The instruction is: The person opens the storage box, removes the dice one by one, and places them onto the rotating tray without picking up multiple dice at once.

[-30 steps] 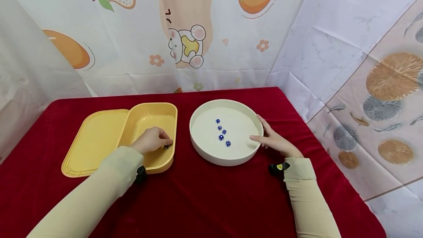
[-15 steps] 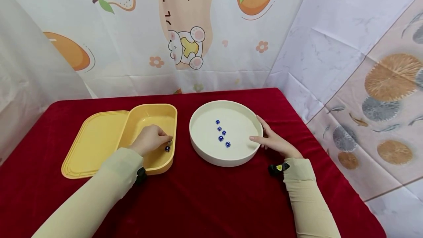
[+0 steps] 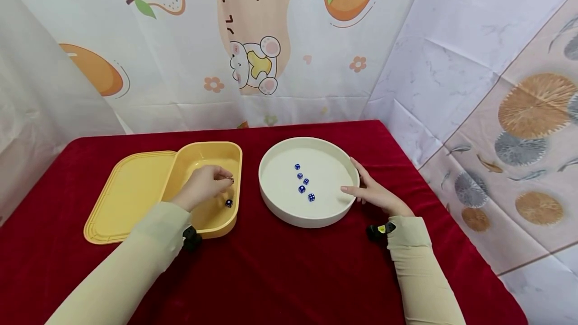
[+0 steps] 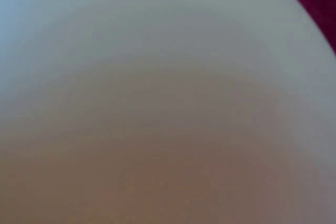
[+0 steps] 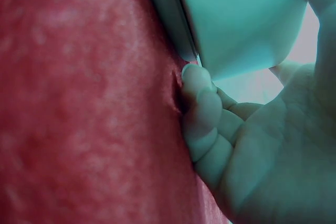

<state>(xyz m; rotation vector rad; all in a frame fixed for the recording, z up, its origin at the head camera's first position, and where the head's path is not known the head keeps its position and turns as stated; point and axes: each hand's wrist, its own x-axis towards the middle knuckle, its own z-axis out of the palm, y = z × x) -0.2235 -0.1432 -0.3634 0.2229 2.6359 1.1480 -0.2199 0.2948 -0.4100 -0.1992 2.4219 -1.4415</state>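
Observation:
My left hand [image 3: 204, 185] is inside the yellow box [image 3: 219, 148], pinching a small dark die [image 3: 232, 180] between thumb and fingertips. Another dark blue die [image 3: 229, 203] lies on the box floor, just below that hand. On the right, my right hand [image 3: 377, 192] grips the side of a round white tray [image 3: 307, 220], thumb over the rim and the other fingers outside. Several blue dice [image 3: 302, 189] lie loosely grouped in this tray. In the right wrist view, curled fingers [image 5: 202, 114] rest low against the tray's outer wall [image 5: 241, 19]. The left wrist view is too blurred to read.
A yellow lid [image 3: 131, 194] lies flat to the left, tucked against the box. Everything stands on a red cloth [image 3: 289, 275] covering the table. Printed curtains [image 3: 307, 39] hang behind and along the right side.
My left hand has lifted slightly away from the box's right wall, and a die now shows at its fingertips. The second die has come into view below it. The right hand stays put.

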